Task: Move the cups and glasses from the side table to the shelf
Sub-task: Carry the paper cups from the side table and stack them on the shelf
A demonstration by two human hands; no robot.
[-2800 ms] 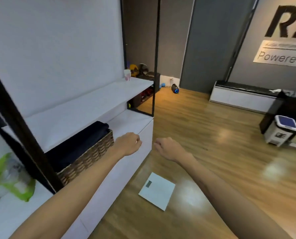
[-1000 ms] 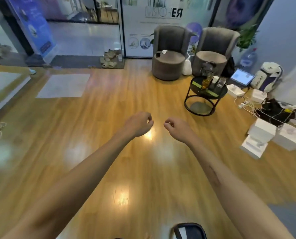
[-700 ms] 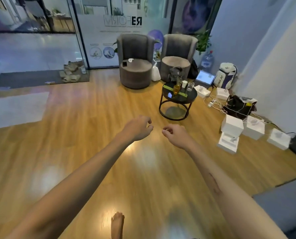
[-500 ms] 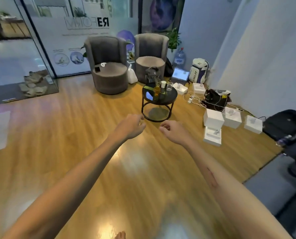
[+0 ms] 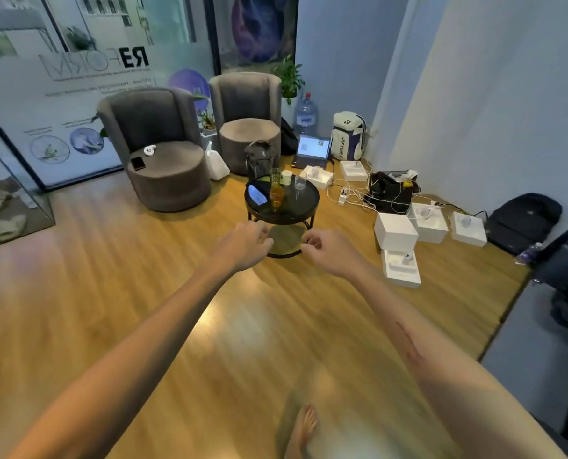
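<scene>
A round black side table (image 5: 304, 207) stands ahead on the wood floor. On it are an amber glass (image 5: 276, 195), a tall clear glass (image 5: 275, 175) behind that, a white paper cup (image 5: 286, 177) and a short clear glass (image 5: 300, 183). A lit phone (image 5: 257, 194) lies on the table's left side. My left hand (image 5: 242, 245) and my right hand (image 5: 329, 253) are stretched forward side by side, short of the table. Both are empty, with fingers loosely curled. The shelf is out of view.
Two grey armchairs (image 5: 163, 150) (image 5: 247, 120) stand behind the table. To its right lie white boxes (image 5: 396, 231), cables, bags and a laptop (image 5: 312, 150). A dark backpack (image 5: 524, 220) leans on the right wall. A bare foot (image 5: 304, 429) shows below.
My view swung from the white shelf across the room to the side table. The table has come nearer and moved to the centre. Both hands stay empty in front of me.
</scene>
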